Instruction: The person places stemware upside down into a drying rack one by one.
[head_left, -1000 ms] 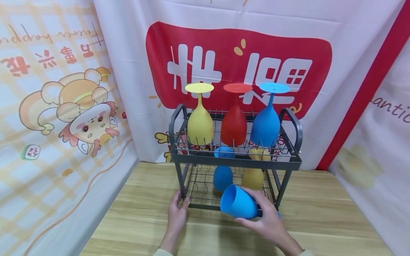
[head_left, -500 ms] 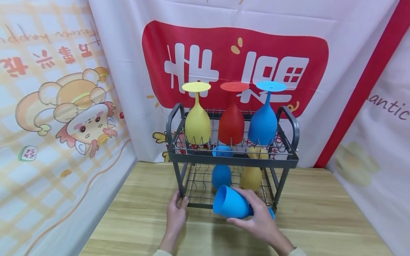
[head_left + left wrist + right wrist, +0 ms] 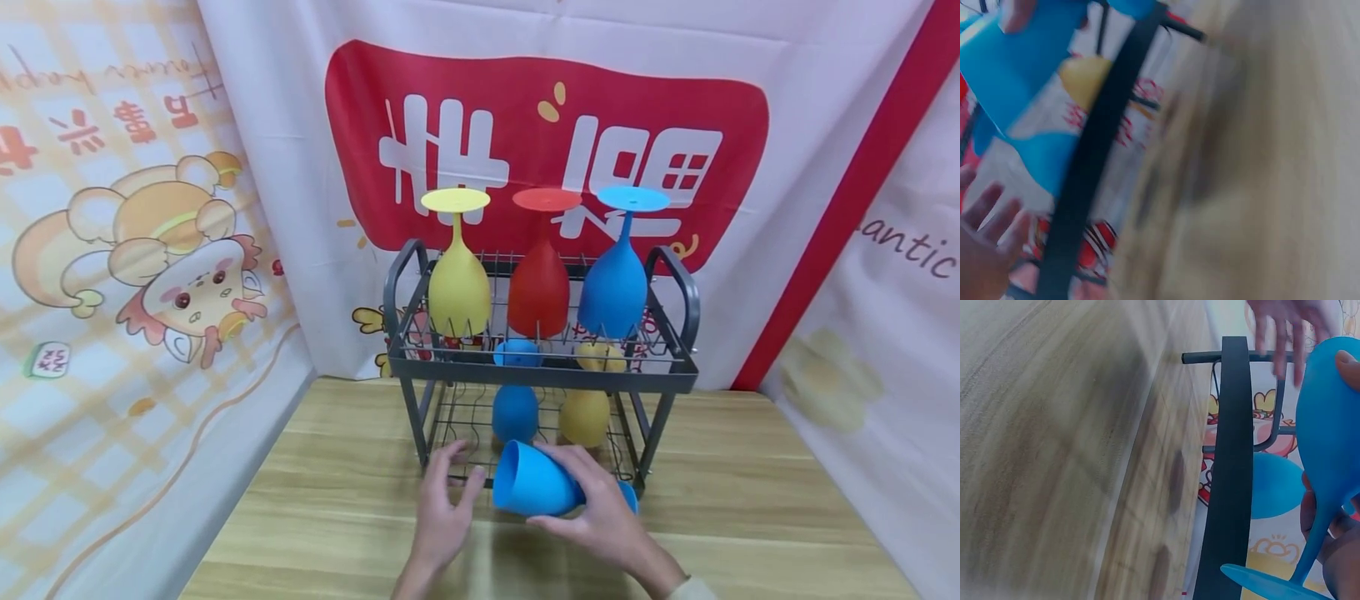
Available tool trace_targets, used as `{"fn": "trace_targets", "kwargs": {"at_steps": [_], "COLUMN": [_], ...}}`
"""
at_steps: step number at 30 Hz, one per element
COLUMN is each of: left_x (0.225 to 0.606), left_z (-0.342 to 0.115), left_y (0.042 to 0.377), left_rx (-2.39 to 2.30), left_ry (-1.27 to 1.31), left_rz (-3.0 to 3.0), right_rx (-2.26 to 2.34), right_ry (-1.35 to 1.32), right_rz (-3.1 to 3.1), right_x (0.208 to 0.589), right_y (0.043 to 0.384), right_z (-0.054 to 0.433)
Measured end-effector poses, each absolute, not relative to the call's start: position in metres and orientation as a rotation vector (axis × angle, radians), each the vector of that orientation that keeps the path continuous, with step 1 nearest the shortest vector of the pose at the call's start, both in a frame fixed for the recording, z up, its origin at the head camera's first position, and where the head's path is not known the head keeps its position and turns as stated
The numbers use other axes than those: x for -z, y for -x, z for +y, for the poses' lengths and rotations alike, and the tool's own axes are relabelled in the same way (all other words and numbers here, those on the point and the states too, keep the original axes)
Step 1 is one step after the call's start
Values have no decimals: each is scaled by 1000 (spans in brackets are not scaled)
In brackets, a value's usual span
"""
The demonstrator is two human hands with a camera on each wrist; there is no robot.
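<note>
My right hand (image 3: 600, 512) grips a blue plastic goblet (image 3: 536, 481) by its bowl and stem. The goblet lies sideways in front of the rack's lower tier, its mouth facing left and its foot to the right. In the right wrist view the goblet's stem (image 3: 1311, 540) runs between the fingers. Just left of the goblet's mouth, my left hand (image 3: 446, 508) holds nothing, thumb and fingers spread apart. Behind the goblet, a blue goblet (image 3: 515, 412) and a yellow goblet (image 3: 585, 417) stand upside down on the lower tier.
A dark two-tier wire rack (image 3: 543, 377) stands on the wooden table (image 3: 322, 467). Its top tier carries upturned yellow (image 3: 459, 292), red (image 3: 538, 292) and blue goblets (image 3: 613, 292). Printed cloth (image 3: 285, 167) hangs behind and on both sides.
My left hand has let go of the rack's front left corner and moved right, toward the goblet. The right hand has shifted slightly left with the goblet still held.
</note>
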State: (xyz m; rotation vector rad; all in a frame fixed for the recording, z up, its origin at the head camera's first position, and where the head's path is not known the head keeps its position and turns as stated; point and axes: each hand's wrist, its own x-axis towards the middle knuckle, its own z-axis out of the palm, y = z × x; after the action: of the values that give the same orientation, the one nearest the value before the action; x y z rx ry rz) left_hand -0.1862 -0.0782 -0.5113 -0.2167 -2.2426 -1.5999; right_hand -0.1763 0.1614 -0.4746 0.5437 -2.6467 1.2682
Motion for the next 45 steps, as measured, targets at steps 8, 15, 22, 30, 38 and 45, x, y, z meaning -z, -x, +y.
{"fn": "trace_targets", "kwargs": {"at_steps": [8, 15, 22, 30, 38, 45], "left_x": [477, 478, 478, 480, 488, 507], "left_z": [-62, -55, -55, -49, -44, -45], "left_y": [181, 183, 185, 184, 178, 174], "left_rx": [1779, 1794, 1892, 1954, 2062, 1982], "left_ry": [522, 425, 213, 95, 175, 276], "left_rz": [-2450, -2403, -2221, -2108, -2084, -2252], "right_rx": [-1168, -1092, -1034, -1351, -1842, -1903], "right_ry": [-627, -594, -583, -203, 70, -38], "right_rz": [-2643, -2617, -2314, -2366, -2459, -2361], "right_x": [472, 469, 471, 477, 471, 474], "right_y": [176, 171, 161, 156, 159, 158], "right_z": [160, 159, 155, 148, 145, 143]}}
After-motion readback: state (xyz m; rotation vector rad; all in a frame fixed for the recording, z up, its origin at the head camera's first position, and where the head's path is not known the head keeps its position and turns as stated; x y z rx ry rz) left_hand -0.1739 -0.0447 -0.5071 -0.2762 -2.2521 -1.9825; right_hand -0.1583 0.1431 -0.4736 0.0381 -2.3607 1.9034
